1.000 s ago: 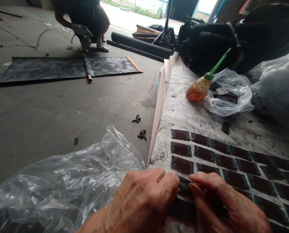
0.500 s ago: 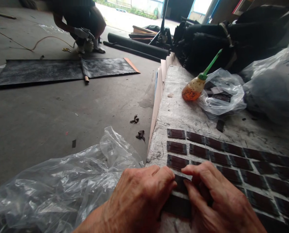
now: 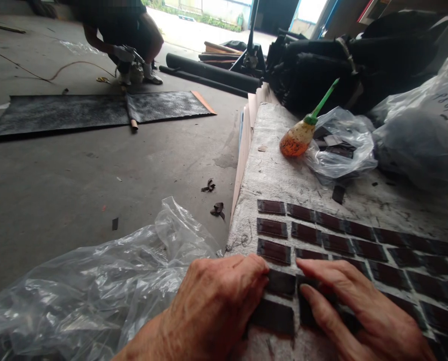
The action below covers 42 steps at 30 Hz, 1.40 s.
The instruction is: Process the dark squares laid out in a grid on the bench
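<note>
Rows of small dark rectangular pieces (image 3: 274, 251) lie on a whitish cloth-covered surface (image 3: 242, 205). My left hand (image 3: 219, 296) has its fingers curled together at the left edge of a plain black piece (image 3: 282, 284); whether they pinch it is hidden. Another black piece (image 3: 272, 317) lies just below. My right hand (image 3: 353, 301) rests over the pieces to the right, thumb and forefinger apart, fingertips near a black piece (image 3: 306, 286), with nothing visibly gripped.
A squeeze bottle (image 3: 297, 135) with a green nozzle stands beside an open plastic bag (image 3: 344, 163) of dark pieces. Clear plastic sheeting (image 3: 96, 281) lies at left. A person (image 3: 122, 45) crouches on the floor behind a black sheet (image 3: 69, 113). Black bundles (image 3: 321, 65) are at the back.
My right hand has moved right, away from the black piece beside my left hand, and its thumb and forefinger are further apart. My left hand has barely moved.
</note>
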### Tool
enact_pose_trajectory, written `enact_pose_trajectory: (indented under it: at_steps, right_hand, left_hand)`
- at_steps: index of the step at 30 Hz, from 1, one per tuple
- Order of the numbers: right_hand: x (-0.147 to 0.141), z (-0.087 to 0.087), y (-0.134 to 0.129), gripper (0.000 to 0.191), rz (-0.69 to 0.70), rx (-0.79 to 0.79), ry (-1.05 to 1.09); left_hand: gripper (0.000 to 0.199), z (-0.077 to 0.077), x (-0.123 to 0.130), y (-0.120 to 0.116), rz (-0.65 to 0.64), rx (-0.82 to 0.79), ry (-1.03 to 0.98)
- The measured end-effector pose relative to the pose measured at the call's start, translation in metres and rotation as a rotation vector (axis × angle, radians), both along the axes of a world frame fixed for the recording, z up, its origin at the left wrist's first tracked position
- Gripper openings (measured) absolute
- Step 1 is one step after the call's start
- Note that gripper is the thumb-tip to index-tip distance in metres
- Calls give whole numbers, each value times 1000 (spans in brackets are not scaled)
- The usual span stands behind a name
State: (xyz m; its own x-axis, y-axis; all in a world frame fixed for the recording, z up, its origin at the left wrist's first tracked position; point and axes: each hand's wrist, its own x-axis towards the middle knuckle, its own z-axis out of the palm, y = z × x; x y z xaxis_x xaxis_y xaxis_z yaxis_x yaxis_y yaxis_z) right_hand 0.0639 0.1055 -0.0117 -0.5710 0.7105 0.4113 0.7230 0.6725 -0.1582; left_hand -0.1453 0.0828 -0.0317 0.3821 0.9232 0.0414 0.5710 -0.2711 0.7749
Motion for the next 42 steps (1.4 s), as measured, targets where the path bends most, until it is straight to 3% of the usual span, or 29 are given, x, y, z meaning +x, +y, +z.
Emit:
enact_pose_trajectory:
  at_steps: [16, 19, 24, 27, 33, 39, 42]
  right_hand:
    - [-14, -3, 3, 24, -5, -83, 18]
    - [-11, -2, 5, 21, -38, -230, 40]
    - [-7, 4, 9, 17, -71, -611, 105]
    - [-5, 2, 8, 16, -131, -675, 136]
    - [-6, -5, 6, 17, -119, -548, 11]
    - [-6, 4, 9, 17, -29, -260, -30]
    - [3, 2, 3, 23, 84, -77, -67]
  left_hand:
    - [18, -2, 1, -2, 19, 17, 26]
    - [18, -2, 0, 0, 12, 17, 27]
    - [22, 1, -1, 2, 13, -23, 9]
    - [24, 2, -1, 1, 21, -44, -8]
    - [23, 1, 0, 0, 9, -51, 15]
    - [20, 5, -2, 2, 23, -99, 16]
    - [24, 8, -2, 4, -5, -119, 9]
